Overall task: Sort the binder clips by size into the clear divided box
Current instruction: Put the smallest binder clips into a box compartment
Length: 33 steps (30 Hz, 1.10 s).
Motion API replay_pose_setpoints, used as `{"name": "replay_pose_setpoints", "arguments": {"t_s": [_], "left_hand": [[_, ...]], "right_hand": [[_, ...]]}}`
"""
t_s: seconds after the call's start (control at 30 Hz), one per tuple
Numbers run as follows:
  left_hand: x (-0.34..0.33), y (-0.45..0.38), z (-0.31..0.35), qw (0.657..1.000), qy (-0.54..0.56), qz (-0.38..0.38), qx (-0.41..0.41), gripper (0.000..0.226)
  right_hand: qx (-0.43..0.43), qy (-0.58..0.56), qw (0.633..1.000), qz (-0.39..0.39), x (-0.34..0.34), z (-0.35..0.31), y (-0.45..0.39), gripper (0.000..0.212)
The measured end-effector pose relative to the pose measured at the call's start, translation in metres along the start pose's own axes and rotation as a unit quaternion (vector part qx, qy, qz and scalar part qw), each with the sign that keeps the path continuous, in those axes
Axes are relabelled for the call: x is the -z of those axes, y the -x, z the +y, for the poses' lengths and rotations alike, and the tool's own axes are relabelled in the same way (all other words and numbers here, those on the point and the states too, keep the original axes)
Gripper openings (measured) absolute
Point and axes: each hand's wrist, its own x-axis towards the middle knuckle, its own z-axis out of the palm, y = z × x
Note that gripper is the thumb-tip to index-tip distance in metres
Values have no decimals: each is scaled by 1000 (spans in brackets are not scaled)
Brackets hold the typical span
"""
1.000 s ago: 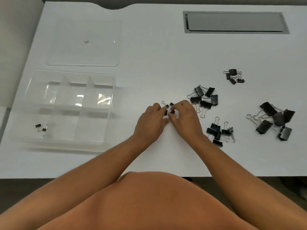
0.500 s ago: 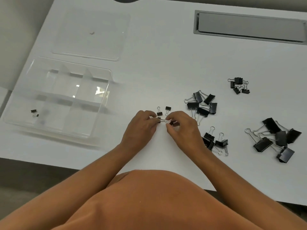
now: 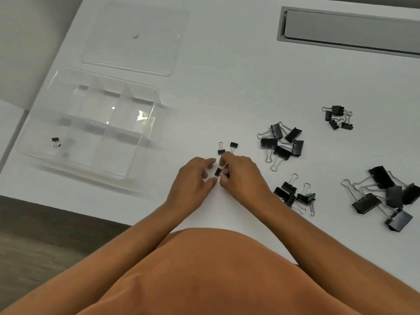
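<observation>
Both hands meet over a small binder clip (image 3: 218,172) on the tabletop (image 3: 227,92).
Right hand (image 3: 242,176) fingers pinch it; left hand (image 3: 193,180) fingers hang loosely parted, empty.

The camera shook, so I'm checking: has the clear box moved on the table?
No. The clear box still lies just on the near side of the flat lid, with the same offset.

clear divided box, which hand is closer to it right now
Left. The left hand lies just right of the clear divided box, apart from its near right corner. The right hand sits farther right, beyond the left hand, pinching a small binder clip.
</observation>
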Motion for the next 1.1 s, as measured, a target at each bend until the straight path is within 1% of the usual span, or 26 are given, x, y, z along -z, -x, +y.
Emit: {"name": "replay_pose_setpoints", "arguments": {"t_s": [0.1,0.23,0.37,0.43,0.47,0.5,0.53,0.57,0.6,0.63,0.67,0.7,0.8,0.87,0.93,1.0,1.03,1.07,1.1], "left_hand": [[-4,-2,5,999,-28,-30,-10,35],[-6,-7,4,999,-41,-24,3,21],[0,-10,2,992,-92,-62,-63,11],[5,-11,1,989,-103,-73,-72,7],[7,-11,-1,991,-92,-68,-65,6],[8,-10,-1,996,-61,-56,-42,6],[10,-9,-1,999,-6,-42,5,6],[12,-9,1,994,79,-32,70,7],[14,-8,5,971,188,-29,144,8],[15,-8,10,931,297,-35,209,11],[17,-7,15,885,387,-46,257,16],[18,-7,19,843,452,-59,287,20],[20,-3,33,743,578,-93,326,25],[21,-3,37,696,619,-112,345,27],[20,-5,36,680,631,-115,354,27],[21,-7,32,682,630,-103,356,25],[21,-7,30,686,624,-99,360,24],[23,-7,29,692,616,-92,365,24],[24,-7,27,702,605,-82,368,25]], "right_hand": [[-19,-5,1000,-14,2,-6,-2,25],[-39,-38,998,-13,2,-6,3,24],[-45,-74,996,16,2,0,13,19],[-80,-141,986,31,4,3,18,21],[-99,-186,977,44,5,4,21,22],[-113,-230,964,63,7,5,24,22],[-121,-264,953,85,8,5,26,20],[-120,-284,945,107,11,3,28,18],[-115,-296,940,124,14,0,30,16],[-107,-305,937,136,17,-5,31,16],[-96,-314,934,141,19,-11,32,16],[-84,-321,933,142,21,-17,33,17],[-37,-295,946,127,17,-31,30,16],[5,-245,963,114,10,-35,26,14],[24,-223,969,105,8,-37,22,11],[7,-256,960,110,12,-38,19,7],[-4,-265,956,129,14,-36,16,6],[-7,-248,956,158,16,-32,11,5],[-7,-206,961,184,18,-26,5,6]]}}
